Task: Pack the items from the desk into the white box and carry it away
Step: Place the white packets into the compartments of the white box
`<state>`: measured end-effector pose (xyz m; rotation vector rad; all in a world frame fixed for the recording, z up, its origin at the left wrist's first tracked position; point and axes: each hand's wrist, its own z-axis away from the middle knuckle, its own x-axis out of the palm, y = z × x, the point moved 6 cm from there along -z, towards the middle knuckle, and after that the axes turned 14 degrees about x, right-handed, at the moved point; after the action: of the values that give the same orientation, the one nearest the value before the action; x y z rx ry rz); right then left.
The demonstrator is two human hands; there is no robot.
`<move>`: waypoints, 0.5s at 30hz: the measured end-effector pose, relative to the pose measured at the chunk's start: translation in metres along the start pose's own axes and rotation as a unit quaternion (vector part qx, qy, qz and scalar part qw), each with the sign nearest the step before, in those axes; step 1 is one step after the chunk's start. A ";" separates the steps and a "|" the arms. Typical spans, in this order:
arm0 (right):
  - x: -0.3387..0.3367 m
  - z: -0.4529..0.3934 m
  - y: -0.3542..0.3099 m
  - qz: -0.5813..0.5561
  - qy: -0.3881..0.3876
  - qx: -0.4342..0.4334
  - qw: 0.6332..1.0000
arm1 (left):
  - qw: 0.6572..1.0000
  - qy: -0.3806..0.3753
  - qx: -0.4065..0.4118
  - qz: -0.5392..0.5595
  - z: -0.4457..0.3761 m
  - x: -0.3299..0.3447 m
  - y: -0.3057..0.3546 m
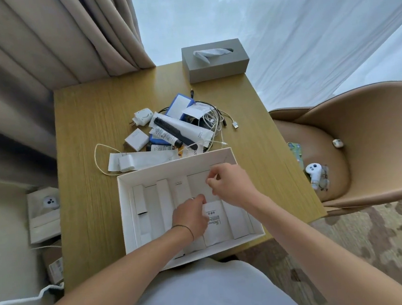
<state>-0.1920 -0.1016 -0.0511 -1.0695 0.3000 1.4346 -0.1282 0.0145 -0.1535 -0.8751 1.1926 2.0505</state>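
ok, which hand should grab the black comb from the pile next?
Probably right. The right hand sits near the white box's far wall, closer to the black comb. The left hand rests deeper in the box on a white packet.

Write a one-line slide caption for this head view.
Both hands arrange packets inside the white box while the pile waits on the desk.

Matt wood-grain desk (pixel 82 140), white card box (pixel 126 209), cloth curtains (pixel 35 45)

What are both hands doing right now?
Left hand: fingers curled on white packets inside the white cardboard box; grip cannot be told.
Right hand: loosely curled, holding nothing visible.
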 end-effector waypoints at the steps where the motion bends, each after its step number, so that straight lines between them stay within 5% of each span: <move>1: 0.001 0.001 0.001 -0.002 -0.003 0.003 1.000 | 0.999 0.003 0.018 -0.039 -0.001 0.000 0.000; 8: -0.001 0.003 -0.006 -0.021 -0.008 -0.006 1.000 | 0.994 0.032 0.067 -0.080 0.005 -0.017 0.000; 15: -0.024 -0.005 -0.052 -0.065 0.018 -0.061 0.996 | 0.975 0.192 0.111 -0.019 0.038 -0.110 0.006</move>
<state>-0.1483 -0.1100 -0.0151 -1.1939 0.1656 1.3309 -0.0758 0.0273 -0.0504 -1.2072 1.5607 1.7192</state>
